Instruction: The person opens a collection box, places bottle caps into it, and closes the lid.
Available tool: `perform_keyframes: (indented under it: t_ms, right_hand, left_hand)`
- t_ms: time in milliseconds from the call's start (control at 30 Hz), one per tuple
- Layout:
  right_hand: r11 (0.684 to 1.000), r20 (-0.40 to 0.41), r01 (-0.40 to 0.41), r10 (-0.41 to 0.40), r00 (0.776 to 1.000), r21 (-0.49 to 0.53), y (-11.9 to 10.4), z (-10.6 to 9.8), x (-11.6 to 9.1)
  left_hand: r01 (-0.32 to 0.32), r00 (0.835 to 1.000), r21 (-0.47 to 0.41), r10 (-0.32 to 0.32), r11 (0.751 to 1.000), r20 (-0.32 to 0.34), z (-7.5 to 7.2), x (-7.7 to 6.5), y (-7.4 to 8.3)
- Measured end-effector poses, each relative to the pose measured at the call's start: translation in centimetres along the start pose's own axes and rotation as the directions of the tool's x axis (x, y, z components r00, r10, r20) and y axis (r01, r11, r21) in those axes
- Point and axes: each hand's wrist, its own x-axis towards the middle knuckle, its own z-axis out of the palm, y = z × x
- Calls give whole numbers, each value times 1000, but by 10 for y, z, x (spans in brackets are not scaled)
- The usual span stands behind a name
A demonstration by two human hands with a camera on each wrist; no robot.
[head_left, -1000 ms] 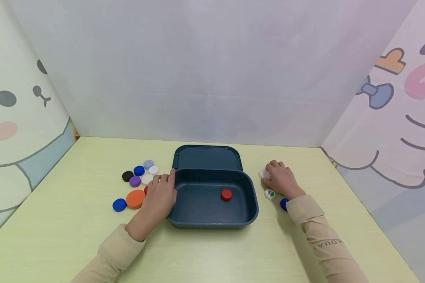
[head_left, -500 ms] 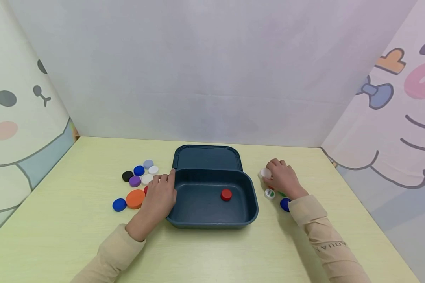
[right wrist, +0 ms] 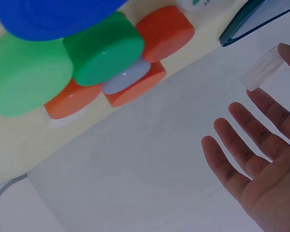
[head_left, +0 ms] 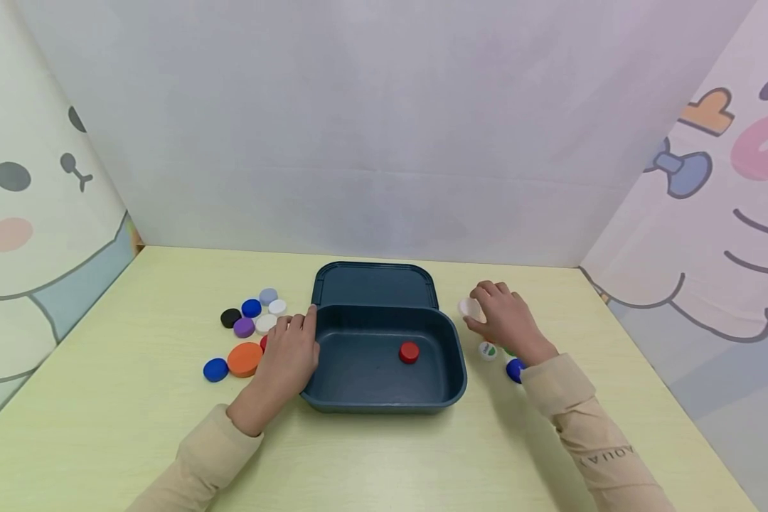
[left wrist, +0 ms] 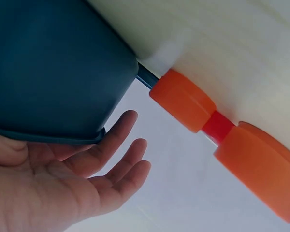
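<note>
A dark blue plastic container (head_left: 358, 409) stands mid-table with its lid (head_left: 374, 283) behind it and a red bottle cap (head_left: 409, 353) inside. My left hand (head_left: 288, 361) rests on its left rim. In the left wrist view, that hand's outer fingers (left wrist: 128, 164) hang relaxed outside the wall, while the thumb is mostly hidden. My right hand (head_left: 508, 320) pinches a white bottle cap (right wrist: 263, 70) between thumb and index finger, held to the right of the lid. The other fingers (right wrist: 222, 162) stand spread.
Left of the container lie several caps, among them a large orange cap (head_left: 245, 360), a purple cap (head_left: 244, 327) and a black cap (head_left: 230, 318). Beneath my right hand are more: a white-and-green cap (head_left: 488, 350), a blue cap (head_left: 515, 370) and, in the right wrist view, a green cap (right wrist: 106, 48).
My right hand, pinching the white cap, has shifted slightly left and up toward the lid. The left hand and the container have stayed where they were.
</note>
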Motion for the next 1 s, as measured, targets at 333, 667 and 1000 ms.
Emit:
perform_keyframes:
  t_ms: [333,667,1000]
  right_hand:
    - [993,-125,113,-117,985,-38,-26,-17,-1]
    - [975,-151,205,-216,965,-83,-54,-23,-7]
    - [956,-84,286,-292,953,-72,-75,-16,-21]
  left_hand:
    - [-1,1000,-1,1,1000,-2,0,0,0]
    - [0,1000,-2,0,1000,-4,0,-1,0]
    - [9,1000,0,-9,1000,3,1,0,0]
